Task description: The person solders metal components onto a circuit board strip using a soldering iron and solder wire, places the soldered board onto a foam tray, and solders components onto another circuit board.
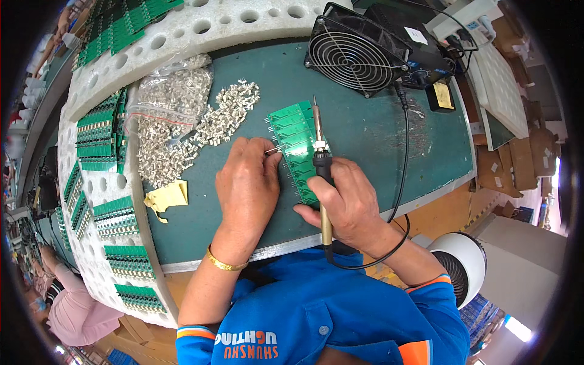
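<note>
A green circuit board panel (pixel 292 135) lies on the table in front of me, a row of thin pins along its left edge. Across its right side slants a soldering iron (pixel 322 164) with a dark grip and brass-coloured rear end, its tip pointing away from me. My right hand (pixel 353 204) is closed around the iron's handle, thumb near the board. At the board's left edge, my left hand (pixel 248 182) pinches thumb and forefinger together. A thin silvery bit shows between those fingertips, too small to name. The heap of small silvery connectors (pixel 228 112) lies beyond my left hand.
A clear plastic bag (pixel 173 97) of connectors and a crumpled yellow paper (pixel 167 196) lie left. White foam trays (pixel 135 190) with green boards border the table. A black fan (pixel 356 58) and a control box (pixel 420 73) stand far right; the iron's cable (pixel 403 158) loops on the right.
</note>
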Demonstrator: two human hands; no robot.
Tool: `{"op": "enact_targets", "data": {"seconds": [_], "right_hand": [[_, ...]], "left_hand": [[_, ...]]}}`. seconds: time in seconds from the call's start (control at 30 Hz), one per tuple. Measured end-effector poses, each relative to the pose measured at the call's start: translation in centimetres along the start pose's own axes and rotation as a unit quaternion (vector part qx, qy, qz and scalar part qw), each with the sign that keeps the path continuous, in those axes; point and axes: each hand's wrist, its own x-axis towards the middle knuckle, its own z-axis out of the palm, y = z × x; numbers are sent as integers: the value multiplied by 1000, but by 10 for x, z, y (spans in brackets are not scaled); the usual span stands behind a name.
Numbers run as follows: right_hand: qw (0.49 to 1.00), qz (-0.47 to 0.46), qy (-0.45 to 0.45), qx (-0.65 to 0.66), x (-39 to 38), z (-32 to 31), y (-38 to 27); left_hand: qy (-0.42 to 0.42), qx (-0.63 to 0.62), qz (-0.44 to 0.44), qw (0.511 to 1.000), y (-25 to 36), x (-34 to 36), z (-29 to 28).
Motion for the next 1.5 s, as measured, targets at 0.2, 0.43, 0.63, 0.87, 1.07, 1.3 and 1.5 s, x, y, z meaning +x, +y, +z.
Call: {"op": "enact_targets", "data": {"seconds": [0.2, 0.43, 0.63, 0.87, 1.07, 1.3, 1.5], "right_hand": [[1000, 1, 6, 4, -2, 0, -1], [999, -14, 31, 1, -4, -1, 0], [997, -15, 78, 21, -9, -2, -1], [995, -17, 96, 37, -11, -6, -4], [995, -1, 88, 46, -17, -4, -6], [983, 18, 143, 116, -15, 0, -16], [979, 2, 145, 144, -9, 3, -29]], "left_hand": [[-8, -2, -6, 1000, 5, -1, -4], [-2, 18, 9, 1000, 2, -2, -1], [-3, 13, 7, 1000, 1, -2, 1], [12, 14, 6, 1000, 5, -1, 3], [-7, 6, 5, 1000, 2, -1, -2], [-40, -181, -149, 971, 3, -26, -33], [-43, -493, -272, 825, -4, -37, -46]]}}
